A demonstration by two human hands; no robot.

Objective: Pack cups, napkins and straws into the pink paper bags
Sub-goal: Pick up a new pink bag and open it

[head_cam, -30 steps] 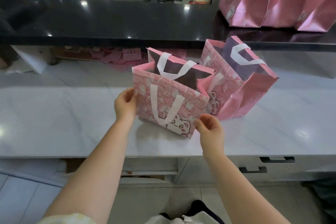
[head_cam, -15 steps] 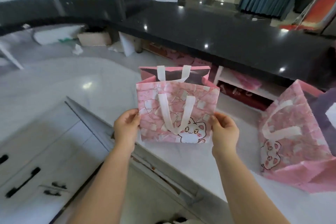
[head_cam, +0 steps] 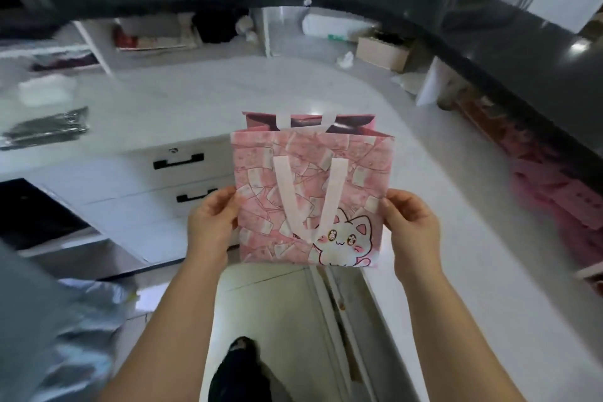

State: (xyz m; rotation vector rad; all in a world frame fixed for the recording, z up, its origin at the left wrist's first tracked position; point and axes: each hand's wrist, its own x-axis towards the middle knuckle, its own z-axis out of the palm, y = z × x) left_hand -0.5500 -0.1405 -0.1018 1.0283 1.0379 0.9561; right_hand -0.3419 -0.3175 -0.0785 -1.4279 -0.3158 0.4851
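The pink paper bag (head_cam: 310,173) is up in the air, held between the two hands by its lower side edges. The left hand (head_cam: 212,222) pinches the left edge, with the thumb on the printed front and the other fingers behind the paper, out of sight. The right hand (head_cam: 412,225) pinches the right edge in the same way. The bag is rectangular and upright, and its mouth is a little open above the grip, where a darker inner side shows. The paper is matt pink with a pattern of small pale rectangles. A flat pale ribbon handle (head_cam: 306,202) hangs down the front in a V shape between the hands. Its tip reaches a white cartoon cat (head_cam: 346,241) printed near the right hand. Beyond the bag lies a smooth, glossy white counter (head_cam: 326,88) with a rounded corner. Left of the left hand are white drawers (head_cam: 124,179), one with a black angular pull (head_cam: 178,160). Under the grip is a pale tiled floor (head_cam: 277,297).
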